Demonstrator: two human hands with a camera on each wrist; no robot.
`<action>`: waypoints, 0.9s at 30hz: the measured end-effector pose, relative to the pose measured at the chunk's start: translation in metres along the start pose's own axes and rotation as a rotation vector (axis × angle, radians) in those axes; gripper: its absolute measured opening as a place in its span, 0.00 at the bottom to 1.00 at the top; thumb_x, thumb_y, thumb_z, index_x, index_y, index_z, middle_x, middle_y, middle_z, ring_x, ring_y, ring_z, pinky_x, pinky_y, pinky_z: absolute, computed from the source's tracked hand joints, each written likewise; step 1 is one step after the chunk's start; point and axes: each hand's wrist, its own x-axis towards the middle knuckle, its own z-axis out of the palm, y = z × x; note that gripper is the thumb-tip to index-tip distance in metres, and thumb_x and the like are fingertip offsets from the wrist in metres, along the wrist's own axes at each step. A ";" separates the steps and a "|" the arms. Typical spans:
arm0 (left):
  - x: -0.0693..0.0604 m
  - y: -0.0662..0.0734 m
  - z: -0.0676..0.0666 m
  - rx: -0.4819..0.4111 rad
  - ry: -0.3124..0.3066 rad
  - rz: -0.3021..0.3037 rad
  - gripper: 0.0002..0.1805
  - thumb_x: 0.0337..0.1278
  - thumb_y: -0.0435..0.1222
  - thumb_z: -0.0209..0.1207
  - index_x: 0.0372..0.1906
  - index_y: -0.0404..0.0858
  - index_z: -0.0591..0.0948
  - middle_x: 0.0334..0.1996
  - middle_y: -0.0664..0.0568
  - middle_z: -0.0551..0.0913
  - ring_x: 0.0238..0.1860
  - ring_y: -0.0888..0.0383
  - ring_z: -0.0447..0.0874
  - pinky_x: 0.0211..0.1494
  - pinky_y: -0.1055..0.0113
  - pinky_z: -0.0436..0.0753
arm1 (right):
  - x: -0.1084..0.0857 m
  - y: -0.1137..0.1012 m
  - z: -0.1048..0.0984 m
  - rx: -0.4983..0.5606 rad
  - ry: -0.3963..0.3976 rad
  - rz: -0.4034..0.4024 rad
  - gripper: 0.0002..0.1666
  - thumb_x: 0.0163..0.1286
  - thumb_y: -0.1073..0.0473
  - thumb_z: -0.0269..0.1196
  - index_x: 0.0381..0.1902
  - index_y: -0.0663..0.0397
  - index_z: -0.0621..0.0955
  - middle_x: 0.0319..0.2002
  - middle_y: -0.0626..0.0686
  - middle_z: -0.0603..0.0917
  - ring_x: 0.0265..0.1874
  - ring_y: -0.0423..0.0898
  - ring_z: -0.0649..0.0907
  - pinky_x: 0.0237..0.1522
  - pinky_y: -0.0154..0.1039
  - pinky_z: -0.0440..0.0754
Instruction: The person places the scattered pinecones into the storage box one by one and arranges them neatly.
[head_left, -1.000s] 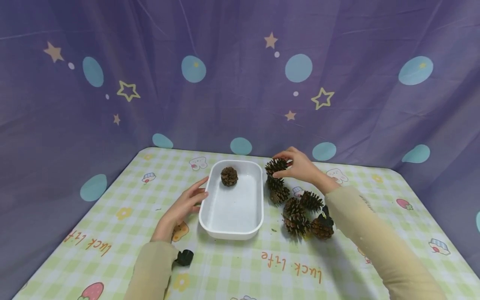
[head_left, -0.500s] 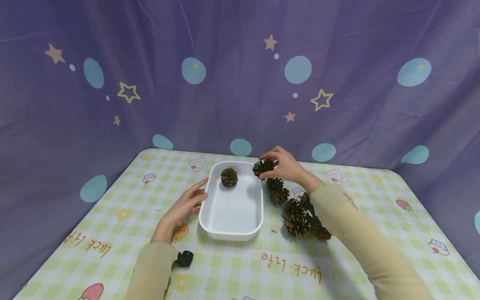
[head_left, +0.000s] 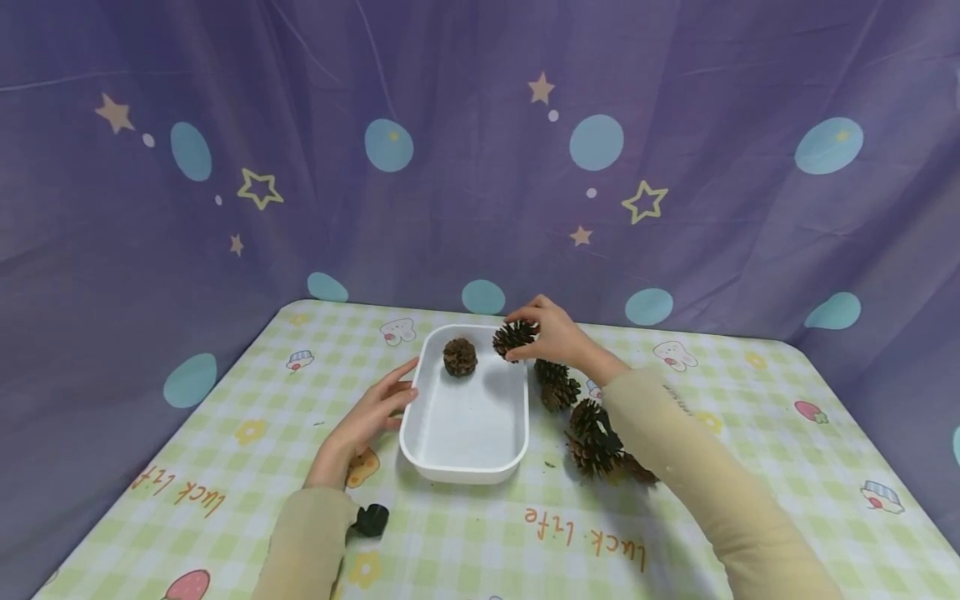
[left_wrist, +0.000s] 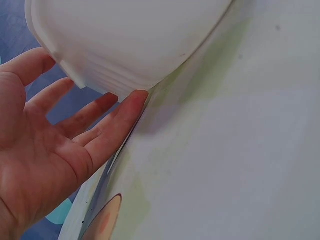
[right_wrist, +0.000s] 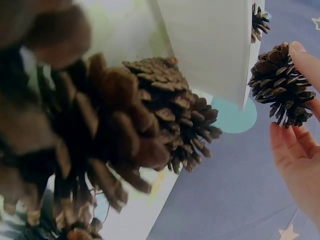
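Note:
My right hand (head_left: 557, 337) pinches a brown pine cone (head_left: 513, 337) between thumb and fingers, over the far right corner of a white rectangular tray (head_left: 465, 474). The right wrist view shows that same held pine cone (right_wrist: 281, 82) beside the tray's wall. Inside the tray, near its far left corner, sits another pine cone (head_left: 460, 357). My left hand (head_left: 370, 421) touches the tray's left side with its fingertips. Seen from the left wrist, the fingers (left_wrist: 117, 120) are fairly straight against the tray's outer wall (left_wrist: 112, 75).
Right of the tray, pine cones (head_left: 557, 386) lie by its side, and several more (head_left: 592, 442) sit nearer, partly hidden by the right sleeve (head_left: 675, 450). A checked tablecloth (head_left: 247, 500) covers the table, and a purple curtain (head_left: 465, 225) hangs behind.
My right hand has carried the pine cone leftward from the group on the table to over the tray's far right corner. The left hand stays at the tray's left side.

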 end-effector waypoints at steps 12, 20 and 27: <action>-0.003 0.002 0.001 -0.006 -0.002 -0.003 0.32 0.67 0.41 0.47 0.72 0.49 0.49 0.64 0.35 0.61 0.60 0.38 0.65 0.52 0.54 0.78 | 0.011 -0.010 0.011 -0.057 -0.061 -0.001 0.37 0.48 0.47 0.72 0.56 0.48 0.75 0.48 0.55 0.68 0.44 0.50 0.70 0.46 0.46 0.73; 0.004 -0.008 -0.003 -0.018 0.000 0.007 0.32 0.66 0.41 0.47 0.72 0.51 0.50 0.64 0.36 0.62 0.60 0.38 0.66 0.52 0.53 0.78 | 0.018 -0.012 0.021 -0.136 -0.115 0.023 0.43 0.47 0.46 0.72 0.59 0.54 0.71 0.52 0.56 0.69 0.52 0.52 0.69 0.52 0.48 0.72; 0.011 -0.022 -0.008 -0.021 0.005 0.016 0.32 0.64 0.45 0.50 0.70 0.57 0.52 0.63 0.39 0.63 0.59 0.41 0.68 0.50 0.54 0.79 | 0.020 -0.017 0.027 -0.204 -0.172 0.044 0.39 0.48 0.49 0.72 0.57 0.57 0.72 0.54 0.57 0.67 0.57 0.54 0.66 0.56 0.48 0.70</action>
